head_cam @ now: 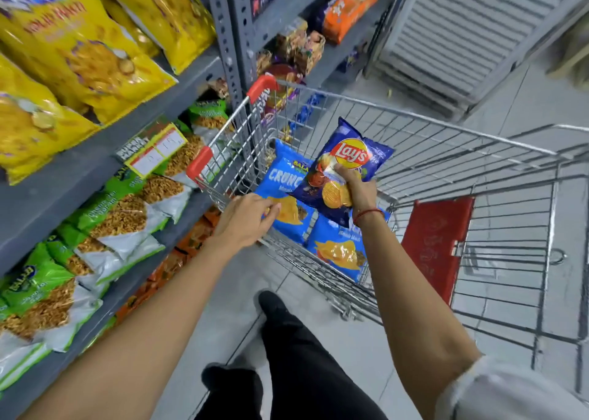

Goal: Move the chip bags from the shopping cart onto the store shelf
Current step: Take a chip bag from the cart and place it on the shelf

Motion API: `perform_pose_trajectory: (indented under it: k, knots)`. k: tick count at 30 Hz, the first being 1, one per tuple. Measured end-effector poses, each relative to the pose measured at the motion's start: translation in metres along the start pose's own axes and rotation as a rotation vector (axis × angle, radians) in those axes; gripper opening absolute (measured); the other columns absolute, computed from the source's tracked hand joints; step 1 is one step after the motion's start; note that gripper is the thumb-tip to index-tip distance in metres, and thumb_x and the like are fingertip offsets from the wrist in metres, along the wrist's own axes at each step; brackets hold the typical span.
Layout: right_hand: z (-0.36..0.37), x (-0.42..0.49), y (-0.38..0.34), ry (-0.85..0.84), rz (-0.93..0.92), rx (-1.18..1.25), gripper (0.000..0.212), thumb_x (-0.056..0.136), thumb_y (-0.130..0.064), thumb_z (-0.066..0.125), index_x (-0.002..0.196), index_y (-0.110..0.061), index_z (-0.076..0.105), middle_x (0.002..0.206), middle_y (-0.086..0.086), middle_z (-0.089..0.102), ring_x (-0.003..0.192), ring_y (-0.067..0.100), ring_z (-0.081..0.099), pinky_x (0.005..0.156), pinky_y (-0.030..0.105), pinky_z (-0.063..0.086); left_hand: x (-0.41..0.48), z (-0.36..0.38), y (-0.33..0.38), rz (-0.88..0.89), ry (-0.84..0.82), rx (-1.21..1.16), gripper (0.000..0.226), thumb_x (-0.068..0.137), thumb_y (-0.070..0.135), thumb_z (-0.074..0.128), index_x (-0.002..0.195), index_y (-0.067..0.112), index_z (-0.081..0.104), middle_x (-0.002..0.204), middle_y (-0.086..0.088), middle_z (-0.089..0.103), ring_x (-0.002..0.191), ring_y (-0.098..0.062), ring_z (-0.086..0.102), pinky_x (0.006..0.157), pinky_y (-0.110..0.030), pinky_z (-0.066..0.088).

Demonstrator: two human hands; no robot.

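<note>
The grey metal store shelf (95, 161) stood left of the wire shopping cart (414, 152). The right hand (357, 190) pinched a dark-blue "Lay's" chip bag (342, 167), long axis pointing away, raised above the basket. The left hand (245, 218), fingers loosely spread, reached toward a light-blue foil bag (280, 180) reading "CRUNC…", nearer the shelf.

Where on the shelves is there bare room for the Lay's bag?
No bare shelf board shows. The yellow bags fill the upper level and the green bags the one below. The only dark gap sits between the yellow bags and the green packs by the grey upright.
</note>
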State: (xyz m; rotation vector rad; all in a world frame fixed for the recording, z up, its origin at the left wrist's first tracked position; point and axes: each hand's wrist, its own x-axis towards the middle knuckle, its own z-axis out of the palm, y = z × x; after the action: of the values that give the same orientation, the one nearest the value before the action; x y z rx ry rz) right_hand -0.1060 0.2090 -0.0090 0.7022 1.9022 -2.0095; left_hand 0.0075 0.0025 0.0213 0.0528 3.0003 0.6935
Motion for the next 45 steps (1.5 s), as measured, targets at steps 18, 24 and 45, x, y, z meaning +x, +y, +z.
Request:
perform_pose_trajectory:
  k: [18, 24, 45]
  knots:
    - [0.173, -0.29, -0.271, -0.77, -0.752, 0.282, 0.027, 0.073, -0.012, 0.077, 0.099, -0.012, 0.069, 0.076, -0.009, 0.076, 0.074, 0.008, 0.071, 0.068, 0.027, 0.057, -0.153, -0.336, 0.018, 0.027, 1.054, 0.098, 0.027, 0.089, 0.028, 0.051, 0.104, 0.011, 0.067, 0.108, -0.007, 0.069, 0.101, -0.021, 0.062, 0.091, -0.028, 0.042]
    - [0.251, -0.407, -0.292, -1.063, -0.881, 0.326, 0.026, 0.071, -0.006, 0.078, 0.094, -0.015, 0.068, 0.083, -0.006, 0.076, 0.082, 0.015, 0.071, 0.082, 0.039, 0.059, -0.272, -0.411, 0.008, -0.129, 1.38, 0.447, 0.025, 0.09, 0.02, 0.052, 0.106, 0.007, 0.065, 0.109, -0.011, 0.067, 0.103, -0.027, 0.058, 0.095, -0.032, 0.04]
    - [0.449, -0.644, -0.184, -1.506, -0.837, 0.115, 0.057, 0.066, -0.019, 0.086, 0.112, -0.017, 0.052, 0.106, 0.001, 0.069, 0.094, 0.015, 0.067, 0.081, 0.028, 0.058, -0.484, -0.427, -0.077, -0.87, 1.199, 0.666, 0.037, 0.09, 0.036, 0.042, 0.097, 0.01, 0.068, 0.089, -0.006, 0.073, 0.085, -0.027, 0.066, 0.076, -0.036, 0.048]
